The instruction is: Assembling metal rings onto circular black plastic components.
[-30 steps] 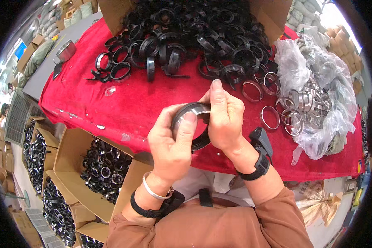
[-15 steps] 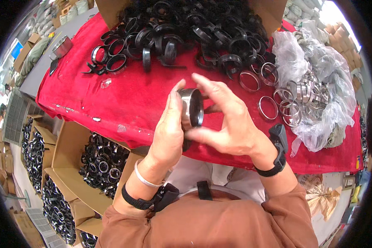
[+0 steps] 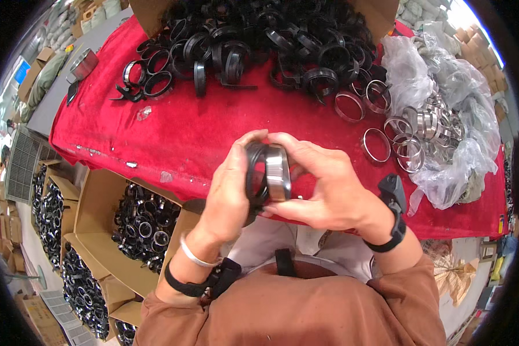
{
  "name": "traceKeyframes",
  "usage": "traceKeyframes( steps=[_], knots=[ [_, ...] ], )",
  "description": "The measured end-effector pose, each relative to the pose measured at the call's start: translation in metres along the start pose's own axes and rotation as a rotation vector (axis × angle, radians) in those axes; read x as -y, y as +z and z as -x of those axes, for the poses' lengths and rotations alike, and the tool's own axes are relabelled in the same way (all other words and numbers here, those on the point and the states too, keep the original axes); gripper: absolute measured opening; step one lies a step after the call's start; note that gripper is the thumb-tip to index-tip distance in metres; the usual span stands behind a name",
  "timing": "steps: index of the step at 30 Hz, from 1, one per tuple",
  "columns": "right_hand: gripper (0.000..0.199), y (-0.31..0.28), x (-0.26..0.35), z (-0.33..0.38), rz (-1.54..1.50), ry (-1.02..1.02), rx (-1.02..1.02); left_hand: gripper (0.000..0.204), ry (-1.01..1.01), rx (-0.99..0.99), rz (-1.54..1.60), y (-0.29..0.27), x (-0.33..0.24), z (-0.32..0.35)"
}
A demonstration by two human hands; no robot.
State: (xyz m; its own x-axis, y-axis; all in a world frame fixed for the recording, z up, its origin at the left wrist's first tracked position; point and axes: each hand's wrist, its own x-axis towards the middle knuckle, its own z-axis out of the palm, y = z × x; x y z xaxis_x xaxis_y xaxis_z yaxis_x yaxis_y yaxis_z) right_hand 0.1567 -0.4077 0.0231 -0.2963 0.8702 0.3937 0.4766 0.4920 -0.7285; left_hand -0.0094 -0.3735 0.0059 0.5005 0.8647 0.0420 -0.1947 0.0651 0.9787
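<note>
Between my hands, just above the near edge of the red cloth, are two rings held side by side on edge. My left hand (image 3: pixel 226 193) has its fingers wrapped round a black plastic ring (image 3: pixel 254 172). A wide shiny metal ring (image 3: pixel 278 173) is gripped by my right hand (image 3: pixel 331 187), thumb below and fingers above. A narrow gap with red showing through separates the two rings. Nearest to my right hand on the cloth lie loose thin metal rings (image 3: pixel 376 145).
A pile of black plastic rings (image 3: pixel 236 63) spills from a cardboard box across the far side of the red cloth (image 3: pixel 109 130). At the right, metal rings (image 3: pixel 429 127) lie in a clear plastic bag (image 3: pixel 478 115). Below left stands a carton (image 3: pixel 98 202) full of ringed black parts.
Both hands have come nearer to me. The metal ring, earlier close against my left palm, is now in my right hand's grip, and the black ring shows apart from it.
</note>
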Motion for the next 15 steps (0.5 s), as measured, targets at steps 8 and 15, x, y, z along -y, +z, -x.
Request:
traceKeyframes(
  steps=[8, 15],
  knots=[
    [0.082, 0.001, -0.002, 0.004, 0.019, 0.13, -0.194, 0.056, -0.011, -0.043, 0.001, 0.003, 0.0, 0.0],
    [0.081, 0.011, 0.001, 0.002, -0.1, 0.251, -0.117, 0.053, 0.063, -0.008, 0.017, 0.006, 0.0, 0.004]
  ],
)
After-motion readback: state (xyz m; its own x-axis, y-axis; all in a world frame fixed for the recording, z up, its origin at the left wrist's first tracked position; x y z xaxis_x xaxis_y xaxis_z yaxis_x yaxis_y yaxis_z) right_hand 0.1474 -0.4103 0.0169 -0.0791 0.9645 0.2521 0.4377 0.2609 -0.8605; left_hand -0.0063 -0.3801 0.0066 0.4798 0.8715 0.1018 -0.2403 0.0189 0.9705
